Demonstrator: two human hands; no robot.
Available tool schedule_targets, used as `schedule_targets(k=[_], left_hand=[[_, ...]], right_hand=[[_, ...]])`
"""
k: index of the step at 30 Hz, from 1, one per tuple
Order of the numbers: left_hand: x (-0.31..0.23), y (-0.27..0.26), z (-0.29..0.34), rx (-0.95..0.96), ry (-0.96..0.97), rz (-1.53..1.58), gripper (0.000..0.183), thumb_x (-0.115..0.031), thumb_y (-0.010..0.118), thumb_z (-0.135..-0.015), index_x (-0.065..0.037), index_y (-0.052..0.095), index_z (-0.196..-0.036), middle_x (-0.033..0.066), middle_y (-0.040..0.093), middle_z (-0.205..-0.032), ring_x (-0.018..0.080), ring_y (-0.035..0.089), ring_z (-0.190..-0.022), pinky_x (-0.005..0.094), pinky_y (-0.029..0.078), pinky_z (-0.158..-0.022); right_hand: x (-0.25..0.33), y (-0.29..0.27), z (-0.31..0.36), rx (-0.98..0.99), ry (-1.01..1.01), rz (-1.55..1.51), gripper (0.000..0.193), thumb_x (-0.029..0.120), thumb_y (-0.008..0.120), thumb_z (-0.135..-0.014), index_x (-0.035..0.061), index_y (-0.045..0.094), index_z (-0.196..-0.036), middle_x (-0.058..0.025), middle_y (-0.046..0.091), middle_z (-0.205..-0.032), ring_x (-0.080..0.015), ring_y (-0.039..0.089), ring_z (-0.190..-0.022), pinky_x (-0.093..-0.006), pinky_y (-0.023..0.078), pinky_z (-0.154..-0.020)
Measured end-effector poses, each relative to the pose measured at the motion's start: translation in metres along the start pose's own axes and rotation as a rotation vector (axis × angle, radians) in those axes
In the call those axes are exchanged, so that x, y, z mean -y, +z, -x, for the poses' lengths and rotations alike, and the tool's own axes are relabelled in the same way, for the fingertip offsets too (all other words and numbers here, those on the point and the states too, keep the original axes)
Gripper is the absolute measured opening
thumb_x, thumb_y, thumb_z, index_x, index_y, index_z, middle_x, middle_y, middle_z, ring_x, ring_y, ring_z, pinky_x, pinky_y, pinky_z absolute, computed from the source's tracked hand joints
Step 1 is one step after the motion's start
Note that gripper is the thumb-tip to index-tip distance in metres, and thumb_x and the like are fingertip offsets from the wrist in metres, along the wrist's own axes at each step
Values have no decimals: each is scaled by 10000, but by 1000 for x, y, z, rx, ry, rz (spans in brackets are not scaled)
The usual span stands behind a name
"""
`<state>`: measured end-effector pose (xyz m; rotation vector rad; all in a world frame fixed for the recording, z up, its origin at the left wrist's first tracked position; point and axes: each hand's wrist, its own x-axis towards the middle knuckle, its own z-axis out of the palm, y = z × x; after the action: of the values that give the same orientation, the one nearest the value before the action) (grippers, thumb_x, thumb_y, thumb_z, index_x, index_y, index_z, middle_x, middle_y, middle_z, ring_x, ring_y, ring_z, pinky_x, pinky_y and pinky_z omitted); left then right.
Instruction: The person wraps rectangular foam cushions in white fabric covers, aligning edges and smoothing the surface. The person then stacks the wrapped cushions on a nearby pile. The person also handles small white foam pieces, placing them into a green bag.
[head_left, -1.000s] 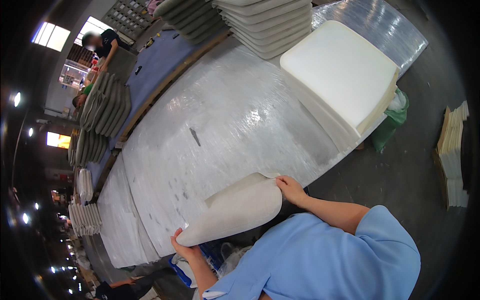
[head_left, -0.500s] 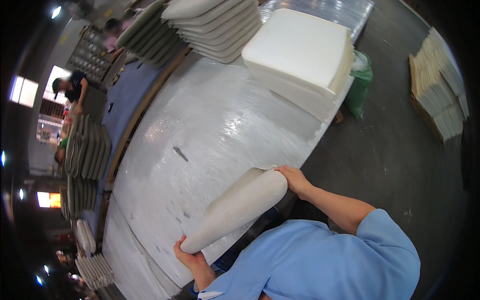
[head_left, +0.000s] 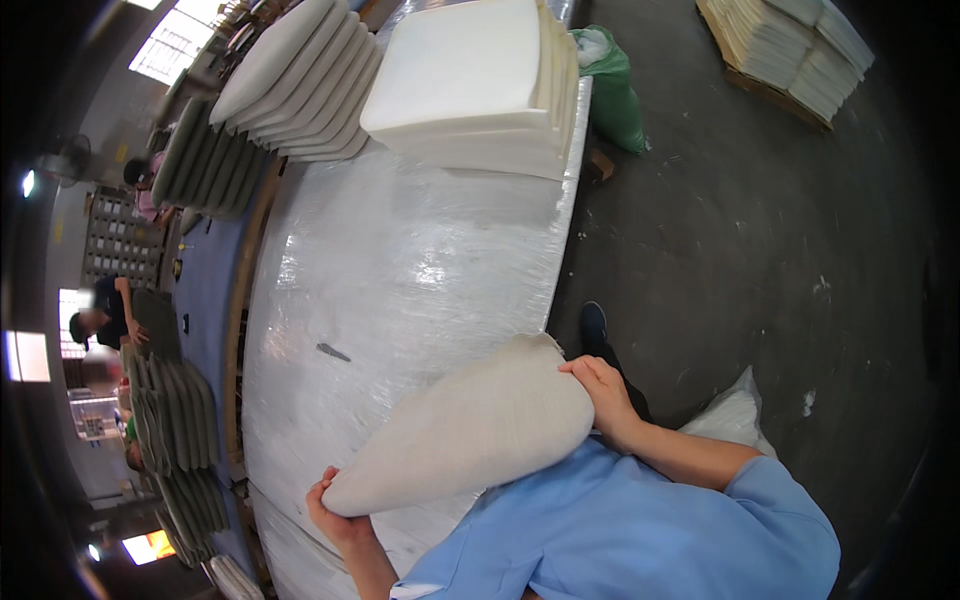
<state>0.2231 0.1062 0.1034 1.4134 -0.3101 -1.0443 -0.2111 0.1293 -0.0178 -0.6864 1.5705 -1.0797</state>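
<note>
A light beige fabric-covered cushion (head_left: 465, 425) is held at a slant in front of my body, over the near edge of the plastic-wrapped table (head_left: 400, 250). My left hand (head_left: 338, 512) is closed round its narrow lower-left end, fingertips showing past the edge. At the opposite end, my right hand (head_left: 605, 397) grips the rounded edge from the right, thumb and fingers bent over it. The cushion's top edge looks rough and gathered near my right hand. Its underside is hidden.
White foam pads (head_left: 465, 60) and beige cushions (head_left: 300, 80) are stacked at the table's far end. A small dark grey strip (head_left: 333, 352) lies on the plastic. Right of the table are a green sack (head_left: 612, 95) and a clear bag (head_left: 730, 412). Co-workers stand at far left.
The cushion has tipped so that more of its broad face shows, and both hands have moved with it, the left one further left. My view has turned, shifting the table and stacks left.
</note>
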Motion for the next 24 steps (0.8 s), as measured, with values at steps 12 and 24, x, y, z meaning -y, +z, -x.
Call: schedule_targets(k=[12, 24], left_hand=[[48, 102, 46, 749, 1111, -1480, 314, -211, 477, -1035, -22, 650, -1217, 174, 661, -1176, 347, 586, -1087, 471, 399, -1022], [46, 201, 54, 1394, 645, -1595, 466, -340, 424, -1079, 24, 631, -1284, 248, 667, -1207, 420, 662, -1074, 443, 526, -935]], right_hand=[[-69, 19, -55, -46, 321, -444, 261, 267, 602, -1009, 75, 700, -1155, -74, 672, -1016, -166, 674, -897, -324, 541, -741], [-206, 33, -116, -57, 701, -553, 870, -66, 571, -842, 295, 350, -1602, -111, 348, -1650, -247, 508, -1197, -431, 465, -819]])
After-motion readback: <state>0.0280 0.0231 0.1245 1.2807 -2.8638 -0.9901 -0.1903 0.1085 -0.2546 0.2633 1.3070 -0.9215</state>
